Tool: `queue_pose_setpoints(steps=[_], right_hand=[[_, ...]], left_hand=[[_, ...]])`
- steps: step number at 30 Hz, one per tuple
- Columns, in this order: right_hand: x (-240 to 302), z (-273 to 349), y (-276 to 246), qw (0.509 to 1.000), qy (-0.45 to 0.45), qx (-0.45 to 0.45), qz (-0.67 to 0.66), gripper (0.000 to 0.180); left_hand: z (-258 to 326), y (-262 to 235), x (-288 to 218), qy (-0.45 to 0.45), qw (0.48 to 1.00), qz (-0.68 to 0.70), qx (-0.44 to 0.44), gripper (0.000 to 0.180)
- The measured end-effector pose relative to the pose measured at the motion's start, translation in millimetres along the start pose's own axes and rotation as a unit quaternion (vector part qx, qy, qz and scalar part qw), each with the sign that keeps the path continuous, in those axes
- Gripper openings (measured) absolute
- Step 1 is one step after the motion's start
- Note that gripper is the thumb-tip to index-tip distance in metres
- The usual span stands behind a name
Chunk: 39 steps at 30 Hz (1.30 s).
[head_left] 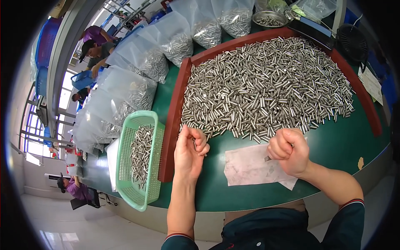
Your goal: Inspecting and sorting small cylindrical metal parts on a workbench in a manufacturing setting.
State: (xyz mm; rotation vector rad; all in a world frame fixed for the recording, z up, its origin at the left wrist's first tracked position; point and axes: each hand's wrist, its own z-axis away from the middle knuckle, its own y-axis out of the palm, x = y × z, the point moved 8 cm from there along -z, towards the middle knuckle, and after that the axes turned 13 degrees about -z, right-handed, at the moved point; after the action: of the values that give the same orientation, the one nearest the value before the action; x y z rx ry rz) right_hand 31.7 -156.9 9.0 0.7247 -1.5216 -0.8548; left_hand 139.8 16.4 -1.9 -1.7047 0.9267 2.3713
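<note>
A wide heap of small silvery metal pins [266,87] covers the table inside a dark red wooden frame [174,112]. At the heap's near left edge, my left hand [189,151] is turned palm up with its fingers curled closed. A small glint shows between those fingers, but what they hold is mostly hidden. My right hand [290,151] is closed in a fist above a stained whitish cloth [246,166]. The end of one metal pin [267,158] pokes out below its fingers. Left of the frame stands a light green plastic basket [153,183] with many pins in it.
Clear plastic bags of pins [179,43] line the table's far left side. A round metal bowl [270,19], a black device [311,32] and a black fan [352,41] stand at the back. Other people [95,52] work at the far left.
</note>
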Motion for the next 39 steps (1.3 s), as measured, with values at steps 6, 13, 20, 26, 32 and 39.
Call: queue_pose_setpoints(steps=[6, 13, 20, 26, 32, 39], right_hand=[[1, -1, 0, 1.0, -0.001, 0.002, 0.004, 0.041], [-1, -1, 1, 1.0, 0.003, 0.008, -0.022, 0.039], [0, 1, -1, 1.0, -0.009, 0.003, -0.007, 0.04], [-1, 0, -2, 1.0, -0.012, -0.006, -0.007, 0.04], [-2, -2, -1, 1.0, -0.005, -0.007, -0.012, 0.04], [-1, -1, -1, 1.0, -0.009, -0.014, -0.011, 0.039]], left_hand=[[0, 0, -16, 0.096, 0.868, -0.481, -0.082, 0.008], [6, 22, -14, 0.16, 0.607, -0.769, -0.122, 0.008], [3, 18, 1, 0.065, 0.894, -0.443, 0.009, 0.01], [10, 35, 34, -0.157, 0.975, 0.044, 0.15, 0.011], [11, 35, 31, -0.138, 0.984, -0.015, 0.116, 0.015], [12, 33, 32, -0.142, 0.982, -0.022, 0.119, 0.016]])
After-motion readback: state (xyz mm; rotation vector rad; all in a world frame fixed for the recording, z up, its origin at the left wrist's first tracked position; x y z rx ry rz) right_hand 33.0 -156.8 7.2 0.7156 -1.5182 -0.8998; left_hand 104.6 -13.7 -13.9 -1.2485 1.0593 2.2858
